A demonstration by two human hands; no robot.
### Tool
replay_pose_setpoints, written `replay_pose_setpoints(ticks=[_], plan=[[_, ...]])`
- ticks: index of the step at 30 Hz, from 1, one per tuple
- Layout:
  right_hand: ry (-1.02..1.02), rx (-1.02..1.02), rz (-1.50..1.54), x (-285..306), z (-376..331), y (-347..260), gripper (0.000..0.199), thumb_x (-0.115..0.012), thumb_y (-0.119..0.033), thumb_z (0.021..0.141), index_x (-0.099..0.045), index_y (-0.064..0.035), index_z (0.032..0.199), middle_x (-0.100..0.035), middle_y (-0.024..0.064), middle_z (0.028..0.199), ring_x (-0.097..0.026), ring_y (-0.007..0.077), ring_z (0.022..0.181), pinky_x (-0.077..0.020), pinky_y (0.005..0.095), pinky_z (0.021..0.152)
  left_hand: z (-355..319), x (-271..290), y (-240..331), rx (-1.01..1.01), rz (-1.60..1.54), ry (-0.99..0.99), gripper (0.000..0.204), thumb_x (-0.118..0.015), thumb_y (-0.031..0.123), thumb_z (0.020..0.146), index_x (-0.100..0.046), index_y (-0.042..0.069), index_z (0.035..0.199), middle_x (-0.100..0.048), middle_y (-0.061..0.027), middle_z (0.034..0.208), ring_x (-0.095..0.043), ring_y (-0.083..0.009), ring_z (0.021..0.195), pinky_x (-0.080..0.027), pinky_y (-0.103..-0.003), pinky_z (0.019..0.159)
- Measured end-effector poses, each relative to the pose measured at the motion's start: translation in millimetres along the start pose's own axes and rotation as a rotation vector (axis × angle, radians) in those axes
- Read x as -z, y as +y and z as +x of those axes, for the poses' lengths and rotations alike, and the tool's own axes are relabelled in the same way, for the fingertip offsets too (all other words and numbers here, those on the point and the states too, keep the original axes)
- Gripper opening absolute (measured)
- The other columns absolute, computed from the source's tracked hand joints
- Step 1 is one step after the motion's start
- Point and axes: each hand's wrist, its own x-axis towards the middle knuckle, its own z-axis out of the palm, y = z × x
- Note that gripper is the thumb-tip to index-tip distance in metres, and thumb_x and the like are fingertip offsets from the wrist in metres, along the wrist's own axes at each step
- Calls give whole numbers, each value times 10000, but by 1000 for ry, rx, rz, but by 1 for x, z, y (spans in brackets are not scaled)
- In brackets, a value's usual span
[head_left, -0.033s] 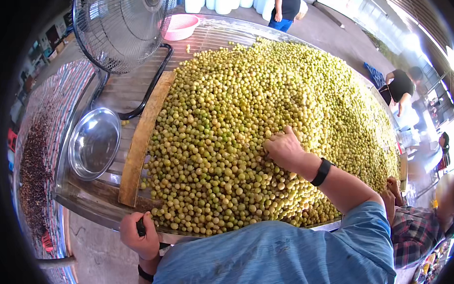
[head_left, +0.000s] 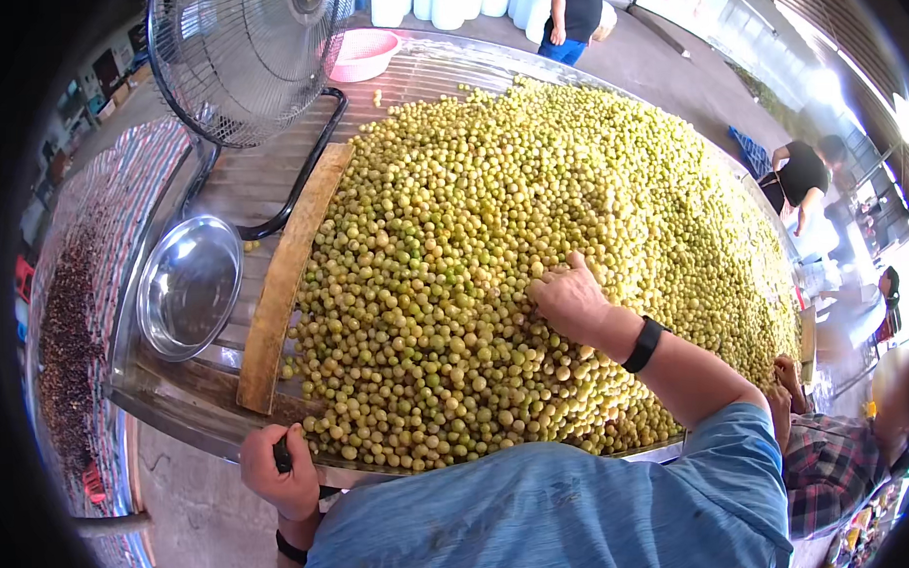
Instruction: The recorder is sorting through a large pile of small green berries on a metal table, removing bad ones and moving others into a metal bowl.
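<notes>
A broad heap of small round yellow-green fruits (head_left: 452, 214) covers most of the metal table. My right hand (head_left: 570, 298) rests on the middle of the heap with its fingers curled down among the fruits. Whatever those fingers grip is hidden. Beyond the near left table edge, my left hand (head_left: 281, 470) is closed around a small black object (head_left: 282, 453), which looks like a handle; most of it is covered by the hand. The near left corner of the heap lies just beside this hand.
A wooden board (head_left: 294, 280) borders the heap's left side. Left of it are a shiny metal bowl (head_left: 189, 288) and a large fan (head_left: 247, 66). A pink basket (head_left: 363, 55) sits at the far edge. A co-worker in a plaid shirt (head_left: 831, 461) is close on the right.
</notes>
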Motion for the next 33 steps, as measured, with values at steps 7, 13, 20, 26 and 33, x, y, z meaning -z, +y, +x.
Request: replay_pose_setpoints(ticks=[7, 13, 20, 26, 33], plan=[[39, -151, -201, -21, 34, 49, 161, -548, -7, 930, -629, -136, 876, -610, 3, 666, -624, 209, 664, -354, 534, 1107, 0, 3, -2, -28, -10, -36, 85, -711, 2, 859, -628, 13, 876, -630, -122, 807, -590, -295, 709, -475, -371, 654], [205, -642, 529, -5, 86, 127, 193, -506, -196, 991, -698, -198, 1010, -728, 77, 950, -691, 261, 873, -323, 564, 1129, 6, -2, 5, -29, -11, -15, 117, -710, -14, 818, -605, 36, 828, -590, -104, 734, -582, -297, 678, -437, -396, 617], [98, -460, 220, 18, 128, 113, 384, -539, -178, 991, -633, -279, 1350, -733, 61, 1166, -707, 258, 1027, -286, 605, 1154, 0, 3, -1, -5, -2, -17, 125, -706, -32, 811, -598, 27, 830, -585, -113, 739, -573, -300, 676, -439, -400, 619], [-182, -450, -69, -3, 158, 132, 272, -528, -156, 982, -748, -245, 1113, -734, 32, 1130, -685, 246, 1071, -259, 580, 1149, 1, 0, 2, 6, 10, -22, 130, -706, -35, 810, -597, 26, 844, -590, -119, 748, -576, -304, 686, -446, -399, 624], [137, -556, 158, -11, 124, 136, 278, -486, -178, 916, -707, -34, 827, -725, 185, 884, -700, 333, 821, -519, 494, 863, 1, 1, 3, 20, 8, -22, 120, -710, -17, 818, -604, 29, 849, -607, -113, 761, -587, -305, 699, -456, -396, 636]])
